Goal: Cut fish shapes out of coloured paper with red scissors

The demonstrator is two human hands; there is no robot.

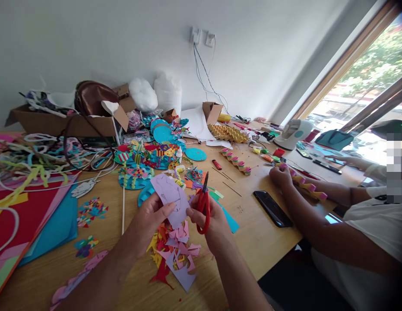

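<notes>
Head view, and the lilac paper (170, 195) is held up above the table (249, 242), over a heap of paper scraps (183, 248), pinched by the left hand's (153, 218) thumb and fingers. In the right hand (215, 218), red-handled scissors (207, 203) are gripped, its thumb set at the sheet's right edge. Bare wood is offered rightward, up to the black phone (272, 208); leftward, room is narrowed by small paper cut-outs (93, 211). The sheet's long axis is slanted, upper left to lower right; the scissors are pointed away from the body.
</notes>
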